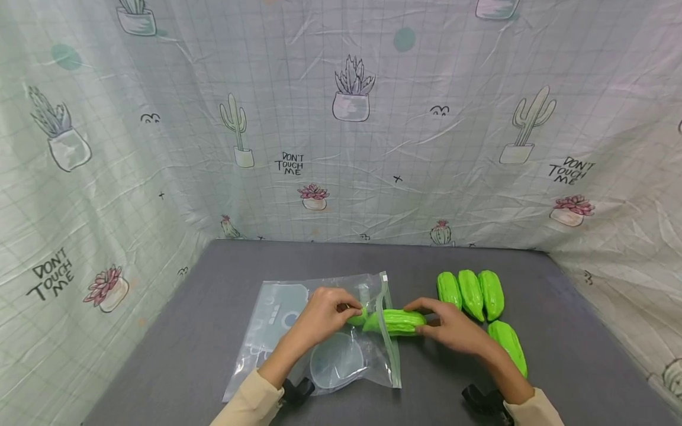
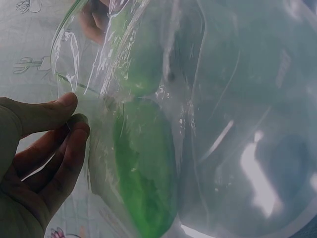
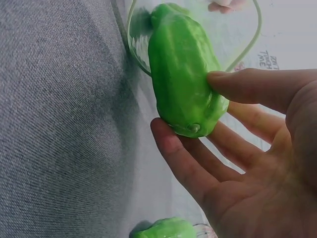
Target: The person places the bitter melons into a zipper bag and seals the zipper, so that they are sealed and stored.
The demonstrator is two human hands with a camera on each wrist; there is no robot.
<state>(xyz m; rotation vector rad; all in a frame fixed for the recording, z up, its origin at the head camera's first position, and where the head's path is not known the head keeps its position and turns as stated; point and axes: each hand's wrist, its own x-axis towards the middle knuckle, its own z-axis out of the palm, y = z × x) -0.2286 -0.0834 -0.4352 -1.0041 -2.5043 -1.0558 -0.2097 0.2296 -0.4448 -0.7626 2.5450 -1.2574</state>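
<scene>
A clear zip bag (image 1: 250, 361) with a green-edged mouth lies flat, its mouth facing right. My right hand (image 1: 453, 326) holds a bright green bitter melon (image 1: 402, 322) by its near end, thumb on one side and fingers on the other. The melon's far part is inside the bag's mouth. My left hand (image 1: 326, 313) pinches the upper film of the bag between thumb and fingertips, as the left wrist view shows. Under that film, another green bitter melon (image 2: 146, 168) lies inside the bag, end to end with the held one.
Three bitter melons (image 1: 470, 294) lie side by side at the right on the grey table (image 1: 213, 296). One more melon (image 1: 508, 346) is nearer, beside my right forearm. A printed cactus curtain (image 1: 394, 142) hangs behind and on both sides.
</scene>
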